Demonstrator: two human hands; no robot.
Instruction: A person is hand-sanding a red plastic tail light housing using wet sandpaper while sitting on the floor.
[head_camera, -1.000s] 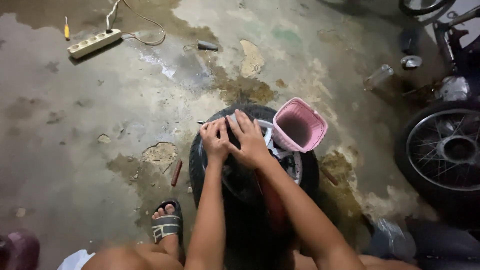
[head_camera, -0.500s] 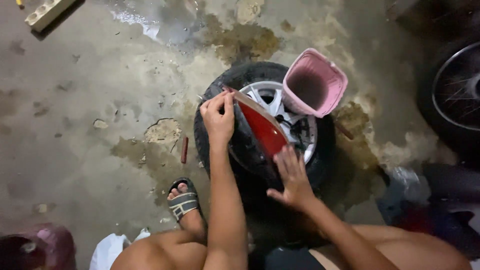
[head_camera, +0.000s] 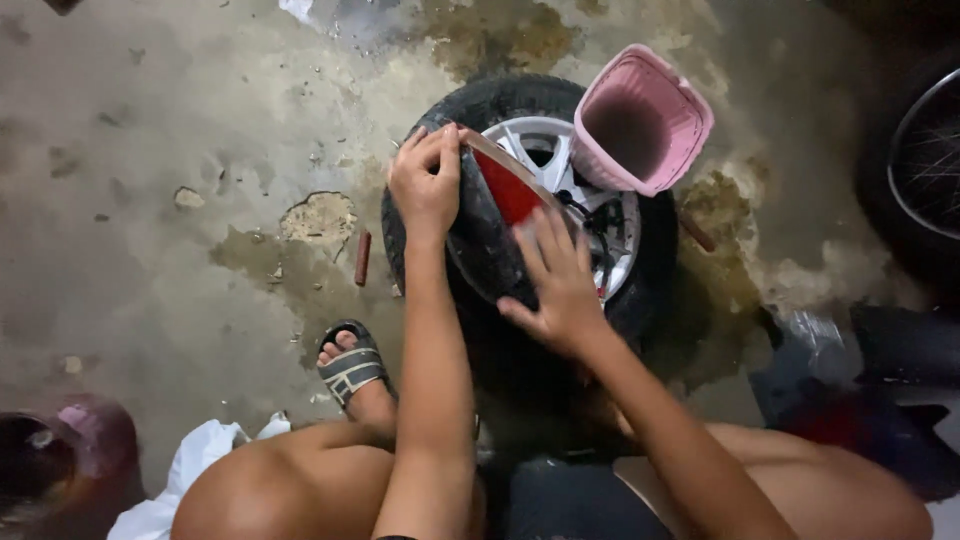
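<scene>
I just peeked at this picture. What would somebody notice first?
Probably the black rubber tyre on its silver spoked wheel, lying on the stained concrete floor mid-picture. The left hand and right hand press a curved red panel against it. A pink plastic basket rests on the wheel's upper right.

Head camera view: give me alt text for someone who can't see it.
Both bare hands rest on a tyre lying on a silver wheel on stained concrete: left hand gripping its upper edge, right hand pressing lower down. A pink basket leans on the wheel.
</scene>
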